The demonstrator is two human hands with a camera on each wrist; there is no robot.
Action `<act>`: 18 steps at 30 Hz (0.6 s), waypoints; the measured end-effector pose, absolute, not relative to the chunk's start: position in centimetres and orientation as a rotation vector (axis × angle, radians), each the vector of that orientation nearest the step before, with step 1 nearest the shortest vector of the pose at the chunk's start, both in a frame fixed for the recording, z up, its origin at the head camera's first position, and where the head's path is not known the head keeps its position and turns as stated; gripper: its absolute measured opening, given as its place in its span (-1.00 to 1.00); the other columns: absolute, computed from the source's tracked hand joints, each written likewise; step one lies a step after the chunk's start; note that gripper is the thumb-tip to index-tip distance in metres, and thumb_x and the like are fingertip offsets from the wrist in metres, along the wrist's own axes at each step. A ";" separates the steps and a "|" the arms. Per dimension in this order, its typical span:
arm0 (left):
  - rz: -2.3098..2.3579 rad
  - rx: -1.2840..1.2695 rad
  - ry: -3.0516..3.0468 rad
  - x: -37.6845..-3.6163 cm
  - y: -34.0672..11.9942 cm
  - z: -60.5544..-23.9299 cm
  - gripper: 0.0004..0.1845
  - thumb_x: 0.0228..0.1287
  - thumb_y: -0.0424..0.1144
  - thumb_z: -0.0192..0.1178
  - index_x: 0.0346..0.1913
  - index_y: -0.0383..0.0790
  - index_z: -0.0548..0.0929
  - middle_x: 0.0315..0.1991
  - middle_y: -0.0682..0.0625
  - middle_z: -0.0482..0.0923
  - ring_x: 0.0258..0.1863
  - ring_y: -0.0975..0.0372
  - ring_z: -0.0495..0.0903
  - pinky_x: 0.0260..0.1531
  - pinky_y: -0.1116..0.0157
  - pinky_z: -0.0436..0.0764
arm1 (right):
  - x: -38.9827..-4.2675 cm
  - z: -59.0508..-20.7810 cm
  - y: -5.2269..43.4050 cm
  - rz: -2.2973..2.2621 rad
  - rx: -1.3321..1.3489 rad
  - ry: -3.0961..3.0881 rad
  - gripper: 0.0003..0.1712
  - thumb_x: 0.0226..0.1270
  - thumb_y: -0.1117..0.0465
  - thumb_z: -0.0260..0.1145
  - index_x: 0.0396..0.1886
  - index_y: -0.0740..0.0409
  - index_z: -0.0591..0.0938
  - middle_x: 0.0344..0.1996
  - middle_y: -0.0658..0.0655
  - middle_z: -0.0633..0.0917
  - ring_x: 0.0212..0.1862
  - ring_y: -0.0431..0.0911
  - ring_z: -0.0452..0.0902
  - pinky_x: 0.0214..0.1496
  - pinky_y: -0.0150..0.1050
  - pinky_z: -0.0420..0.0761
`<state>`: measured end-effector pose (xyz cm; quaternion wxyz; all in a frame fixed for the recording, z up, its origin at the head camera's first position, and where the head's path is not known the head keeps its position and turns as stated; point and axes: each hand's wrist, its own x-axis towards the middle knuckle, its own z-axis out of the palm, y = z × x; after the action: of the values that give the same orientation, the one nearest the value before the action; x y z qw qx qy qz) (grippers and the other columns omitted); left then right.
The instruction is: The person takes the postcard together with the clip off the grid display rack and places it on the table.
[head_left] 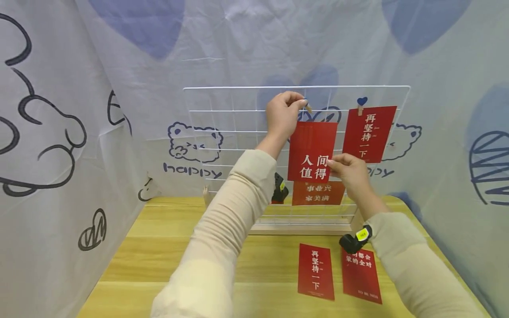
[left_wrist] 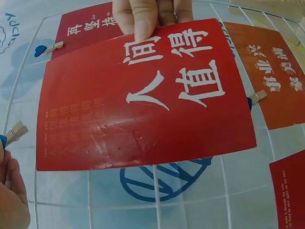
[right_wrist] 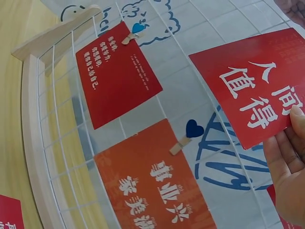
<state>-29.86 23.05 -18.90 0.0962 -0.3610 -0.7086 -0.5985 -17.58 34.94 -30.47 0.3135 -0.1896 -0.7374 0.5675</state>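
My left hand (head_left: 283, 114) is up near the top of the white wire grid, pinching a small wooden clothespin (left_wrist: 17, 132) with a blue piece on it. Between thumb and fingers, my right hand (head_left: 351, 174) holds a red card (head_left: 311, 141) with large white characters by its right edge. That card stands in front of the grid, its upper edge just below the clothespin. Behind and below it an orange-red card (right_wrist: 155, 181) hangs from a clothespin with a dark blue heart (right_wrist: 194, 129). To the right, another red card (head_left: 370, 137) is clipped up.
The wire grid (head_left: 246, 131) stands in a wooden base (head_left: 298, 229) on the wooden table (head_left: 179, 256). Two red cards, one nearer the middle (head_left: 316, 271) and one by the right sleeve (head_left: 362, 278), lie in front. A further red card (right_wrist: 119, 76) hangs on the grid.
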 end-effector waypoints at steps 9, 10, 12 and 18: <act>-1.942 -1.018 -2.111 -30.4 21.5 -20.7 -0.87 0.07 -0.25 0.19 -0.33 -0.23 0.62 -0.45 0.03 0.55 -0.45 0.32 0.44 -0.50 0.50 0.38 | -16.6 -30.9 33.5 1.567 -0.499 -1.920 -0.78 0.14 0.25 0.21 -0.32 0.35 0.49 -0.55 -0.12 0.51 -0.51 -0.27 0.45 -0.33 -0.36 0.55; -1.960 -1.017 -2.109 -30.4 21.3 -20.9 -0.86 0.08 -0.26 0.19 -0.32 -0.25 0.62 -0.45 0.03 0.55 -0.44 0.32 0.44 -0.50 0.50 0.39 | -16.5 -31.1 33.5 1.572 -0.498 -1.917 -0.82 0.13 0.24 0.22 -0.34 0.29 0.50 -0.54 -0.12 0.51 -0.50 -0.27 0.46 -0.32 -0.35 0.55; -1.990 -1.023 -2.098 -30.4 20.8 -21.4 -0.85 0.07 -0.27 0.19 -0.31 -0.27 0.62 -0.44 0.01 0.55 -0.44 0.32 0.44 -0.48 0.51 0.40 | -16.4 -31.3 33.4 1.581 -0.486 -1.908 -0.86 0.12 0.23 0.23 -0.35 0.20 0.50 -0.52 -0.11 0.52 -0.48 -0.28 0.47 -0.31 -0.37 0.54; -2.103 -1.043 -2.067 -30.3 19.6 -22.6 -0.86 0.06 -0.34 0.19 -0.31 -0.33 0.61 -0.47 -0.03 0.53 -0.46 0.30 0.42 -0.47 0.50 0.40 | -15.9 -31.5 33.0 1.610 -0.448 -1.874 -0.68 0.12 0.24 0.23 -0.16 0.34 0.47 -0.48 -0.08 0.54 -0.44 -0.28 0.47 -0.32 -0.41 0.53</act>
<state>-30.27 19.61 -22.62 0.0069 -0.3335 -0.6608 -0.6724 -15.95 33.05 -31.49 0.3101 -0.1695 -0.7094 0.6097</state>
